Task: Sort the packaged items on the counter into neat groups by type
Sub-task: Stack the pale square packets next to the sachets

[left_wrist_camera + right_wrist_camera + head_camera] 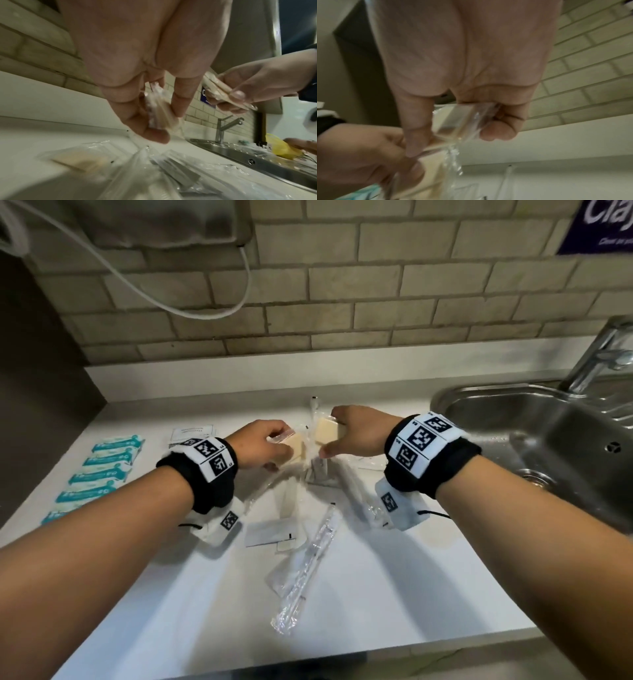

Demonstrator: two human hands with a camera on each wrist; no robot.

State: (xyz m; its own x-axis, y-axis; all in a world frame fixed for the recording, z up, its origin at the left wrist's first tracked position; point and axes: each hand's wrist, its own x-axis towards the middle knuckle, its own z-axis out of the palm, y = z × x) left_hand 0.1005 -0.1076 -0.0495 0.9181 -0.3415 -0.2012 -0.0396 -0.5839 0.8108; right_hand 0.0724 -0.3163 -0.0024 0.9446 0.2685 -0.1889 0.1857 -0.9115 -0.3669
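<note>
Both hands hover over the middle of the white counter (376, 594), each gripping a cream soap bar in clear wrap. My left hand (279, 455) pinches one wrapped soap bar (295, 447) between thumb and fingers; the left wrist view shows that bar (163, 116) edge-on. My right hand (330, 438) holds the other soap bar (326, 430), seen close in the right wrist view (458, 121). The two bars sit almost side by side, a small gap apart. A third wrapped soap bar (80, 161) lies on the counter below.
Several teal packets (102, 474) lie in a row at the left. White sachets (193, 434) sit behind my left wrist. Long clear-wrapped items (308, 563) and a flat white packet (270, 532) are scattered in front. A steel sink (548, 436) with a tap (603, 354) is on the right.
</note>
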